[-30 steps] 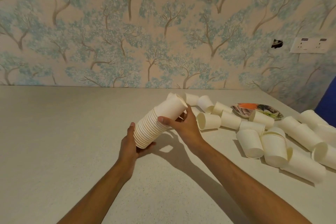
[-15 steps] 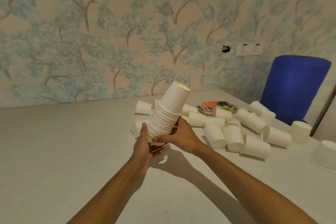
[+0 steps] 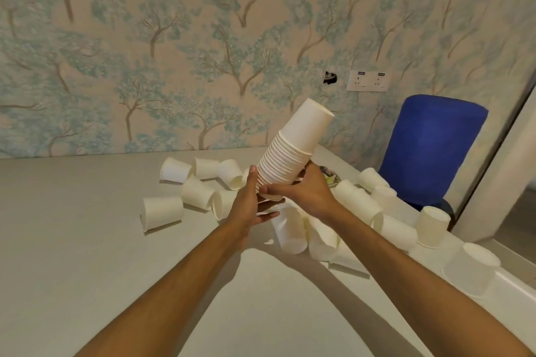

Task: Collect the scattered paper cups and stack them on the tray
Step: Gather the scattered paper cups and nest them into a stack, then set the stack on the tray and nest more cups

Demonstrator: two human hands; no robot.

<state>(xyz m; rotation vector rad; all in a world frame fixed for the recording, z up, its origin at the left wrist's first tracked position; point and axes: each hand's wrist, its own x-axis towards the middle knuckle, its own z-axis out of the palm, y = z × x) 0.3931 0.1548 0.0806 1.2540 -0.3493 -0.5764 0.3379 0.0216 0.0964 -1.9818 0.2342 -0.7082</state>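
Note:
A tall stack of nested white paper cups (image 3: pixel 293 148) is held above the table, bottoms up, leaning to the right. My left hand (image 3: pixel 251 203) grips its lower end from the left and underneath. My right hand (image 3: pixel 304 191) clasps the same end from the right. Several loose white cups (image 3: pixel 162 211) lie scattered on the table behind and beside my hands, most on their sides, some upside down (image 3: pixel 432 226). A patterned tray (image 3: pixel 332 177) shows just behind my right hand, mostly hidden by it and the stack.
The pale table (image 3: pixel 87 269) runs to a wallpapered wall. A blue chair (image 3: pixel 432 148) stands past the table's right edge. An upside-down cup (image 3: pixel 470 269) sits close to that right edge. A wall socket (image 3: pixel 368 81) is above the chair.
The stack has been swung from lying nearly flat to nearly upright and lifted higher. My view has turned right, so the blue chair and more cups show.

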